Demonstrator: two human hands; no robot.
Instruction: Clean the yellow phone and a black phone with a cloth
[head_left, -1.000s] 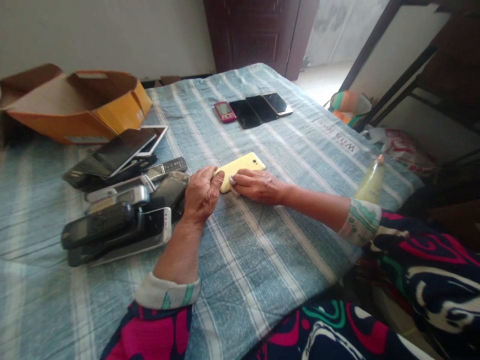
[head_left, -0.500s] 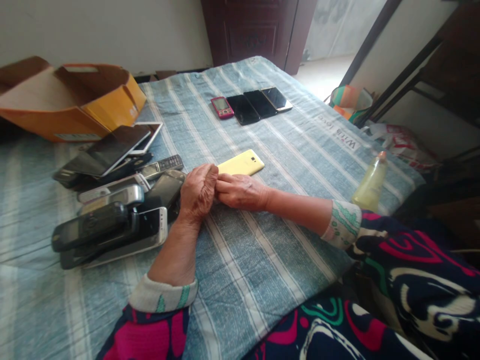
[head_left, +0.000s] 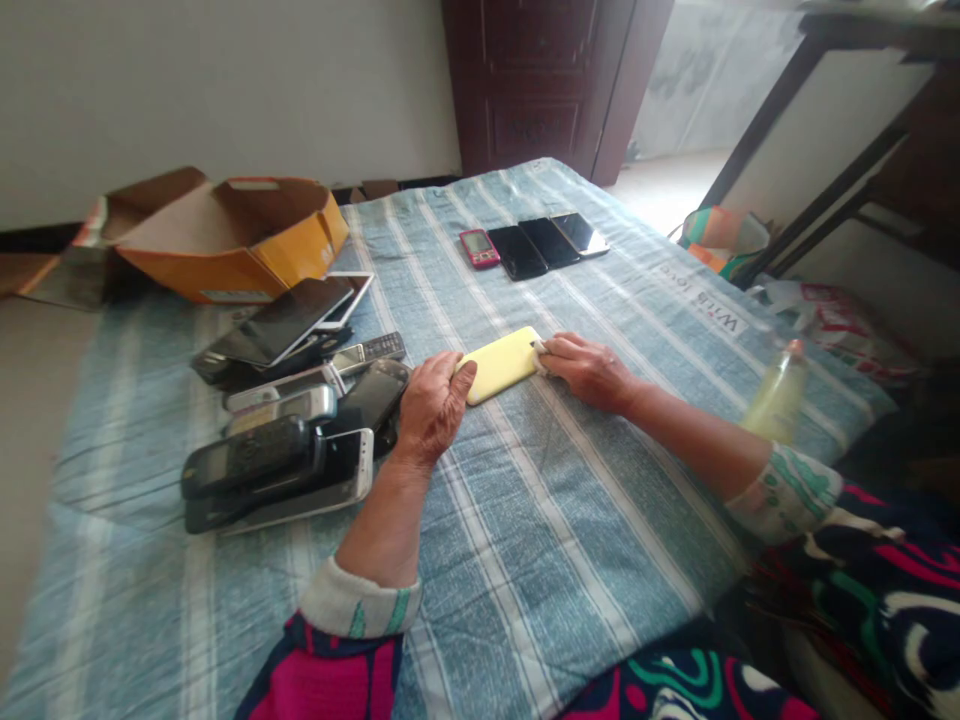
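A yellow-backed mobile phone (head_left: 501, 366) lies back up on the cloth-covered table in front of me. My left hand (head_left: 435, 405) grips its left end, with the thumb over the edge. At its right end, by the camera, my right hand (head_left: 589, 370) pinches a small white wad (head_left: 539, 357) that looks like tissue or cloth and presses it to the phone. Just left of my left hand is a pile of old phones, among them a black phone (head_left: 371, 395) and a white-framed phone (head_left: 360, 470).
An orange cardboard box (head_left: 247, 245) stands open at the back left. A pink phone (head_left: 479, 248) and several dark phones (head_left: 517, 252) lie in a row toward the far edge. A bottle with yellowish liquid (head_left: 776, 395) stands beyond my right forearm, on the striped tablecloth (head_left: 600, 470).
My right hand has moved from the phone's left end, beside my left hand, to its right end. The white wad now shows in its fingers. The camera view has shifted a little left.
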